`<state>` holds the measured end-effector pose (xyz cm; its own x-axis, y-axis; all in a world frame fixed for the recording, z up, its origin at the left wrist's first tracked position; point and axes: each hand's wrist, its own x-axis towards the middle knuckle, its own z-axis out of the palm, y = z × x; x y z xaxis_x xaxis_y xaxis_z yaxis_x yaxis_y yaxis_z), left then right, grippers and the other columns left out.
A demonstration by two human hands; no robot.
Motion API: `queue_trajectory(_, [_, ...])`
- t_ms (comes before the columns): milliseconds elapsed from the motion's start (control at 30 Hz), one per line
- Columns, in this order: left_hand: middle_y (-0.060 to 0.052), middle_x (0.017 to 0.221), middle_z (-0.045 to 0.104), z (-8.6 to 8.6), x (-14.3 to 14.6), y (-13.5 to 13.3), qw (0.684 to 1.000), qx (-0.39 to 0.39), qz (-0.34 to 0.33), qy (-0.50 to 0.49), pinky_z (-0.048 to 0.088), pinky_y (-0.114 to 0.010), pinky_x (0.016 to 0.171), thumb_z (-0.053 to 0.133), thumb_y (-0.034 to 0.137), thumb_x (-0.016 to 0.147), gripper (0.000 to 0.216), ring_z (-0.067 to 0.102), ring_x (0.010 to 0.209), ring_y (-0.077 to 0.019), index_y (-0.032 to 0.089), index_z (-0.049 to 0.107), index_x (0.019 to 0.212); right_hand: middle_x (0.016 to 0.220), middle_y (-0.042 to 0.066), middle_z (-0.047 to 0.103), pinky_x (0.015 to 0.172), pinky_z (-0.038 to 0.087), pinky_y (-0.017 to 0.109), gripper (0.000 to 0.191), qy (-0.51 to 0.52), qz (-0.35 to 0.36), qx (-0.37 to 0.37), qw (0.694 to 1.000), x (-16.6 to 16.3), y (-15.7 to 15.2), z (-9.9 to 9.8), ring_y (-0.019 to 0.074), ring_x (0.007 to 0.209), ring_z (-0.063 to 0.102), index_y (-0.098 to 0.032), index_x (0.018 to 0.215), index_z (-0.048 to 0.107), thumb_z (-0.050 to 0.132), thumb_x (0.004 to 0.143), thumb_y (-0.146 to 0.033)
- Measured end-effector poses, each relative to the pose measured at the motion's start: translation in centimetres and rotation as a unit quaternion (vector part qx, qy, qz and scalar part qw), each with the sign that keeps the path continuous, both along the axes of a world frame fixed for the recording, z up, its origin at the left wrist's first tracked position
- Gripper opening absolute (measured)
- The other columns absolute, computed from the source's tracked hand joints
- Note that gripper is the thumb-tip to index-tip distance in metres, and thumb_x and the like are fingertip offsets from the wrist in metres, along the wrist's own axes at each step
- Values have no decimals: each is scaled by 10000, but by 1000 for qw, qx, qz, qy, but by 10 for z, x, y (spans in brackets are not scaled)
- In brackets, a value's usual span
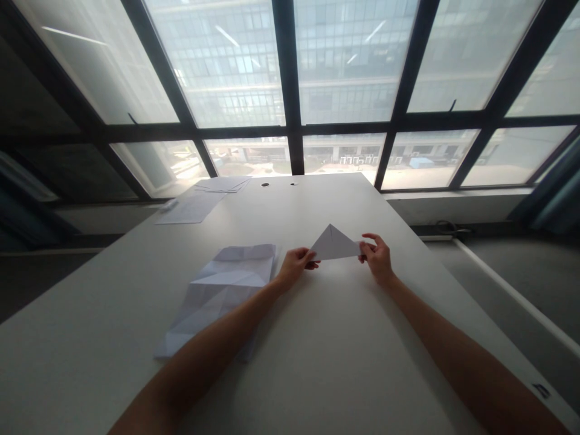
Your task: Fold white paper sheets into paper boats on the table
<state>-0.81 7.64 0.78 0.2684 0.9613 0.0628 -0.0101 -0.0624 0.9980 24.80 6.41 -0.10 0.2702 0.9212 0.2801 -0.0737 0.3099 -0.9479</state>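
Observation:
A folded sheet of paper (pixel 334 246) is held up over the white table, its top coming to a point with a short crease line below the tip. My left hand (pixel 296 264) pinches its left corner between thumb and fingers. At the opposite corner, my right hand (pixel 377 256) grips the paper's narrow end between thumb and fingertips, with the index finger raised and curved. Beside my left forearm lies a creased, unfolded sheet of paper (pixel 222 290), partly covered by that arm.
The white table (pixel 335 338) runs toward large windows (pixel 344 60) with dark frames. Flat white sheets (pixel 194 205) lie at its far left, near two round holes in the tabletop. A white bar (pixel 512 290) and a dark cable (pixel 453 228) are at the right.

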Motion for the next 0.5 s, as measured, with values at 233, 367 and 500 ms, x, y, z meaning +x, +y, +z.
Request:
queue_trajectory(233, [-124,813,743,-2,-1,1,1000,11,16,-12,554,-281,650,714,574,776,478,691,662,-172,103,677,849,675,-9,639,506,490,260,408,67,4,-29,997,-2,5,-6,124,533,586,-170,895,643,800,665,-467])
queue_trajectory(367, [-114,804,740,-4,-2,2,999,15,27,-21,558,-292,673,718,570,771,471,694,674,-176,108,681,853,657,-4,617,524,481,267,416,7,57,-39,998,-2,5,-8,116,540,534,-165,918,713,769,700,-515])
queue_trajectory(500, [-112,796,737,-3,-1,2,999,11,26,-18,554,-301,681,723,571,765,472,696,680,-184,111,679,856,763,32,636,501,442,251,395,-79,50,2,996,-1,3,-7,109,551,493,-176,769,711,709,744,-570])
